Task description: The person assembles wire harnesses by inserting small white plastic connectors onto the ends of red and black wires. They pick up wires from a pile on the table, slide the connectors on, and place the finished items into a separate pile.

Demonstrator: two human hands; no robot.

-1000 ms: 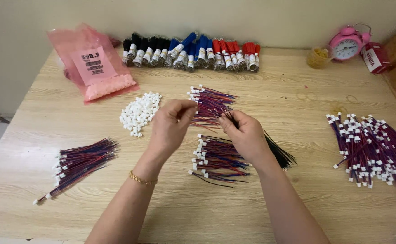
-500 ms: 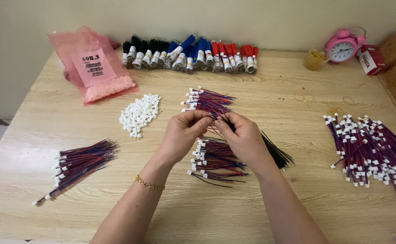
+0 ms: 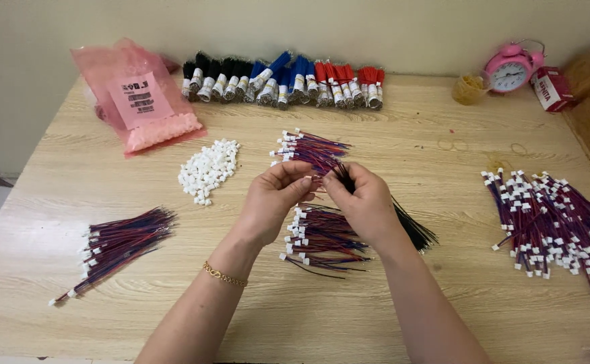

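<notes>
My left hand [image 3: 275, 199] and my right hand [image 3: 362, 202] meet over the middle of the wooden table [image 3: 389, 303], fingertips pinched together on thin wires. The right hand grips a bundle of black wires [image 3: 413, 229] that trails back to the right under the wrist. What the left fingertips pinch is too small to tell. Just below the hands lies a pile of red-and-blue wires with white connectors [image 3: 322, 239]. A second such pile [image 3: 308, 148] lies just beyond the hands. Loose white plastic connectors [image 3: 207, 168] form a heap to the left.
A wire bundle [image 3: 116, 246] lies at the left, a large finished pile [image 3: 554, 222] at the right. Black, blue and red wire rolls [image 3: 281, 81] line the back edge. A pink bag [image 3: 137, 101] sits back left; a pink alarm clock [image 3: 510, 67] and boxes back right.
The hands have stayed together at the table's middle, fingers shifting slightly on the wires. The view has tilted a little; nothing on the table has moved.
</notes>
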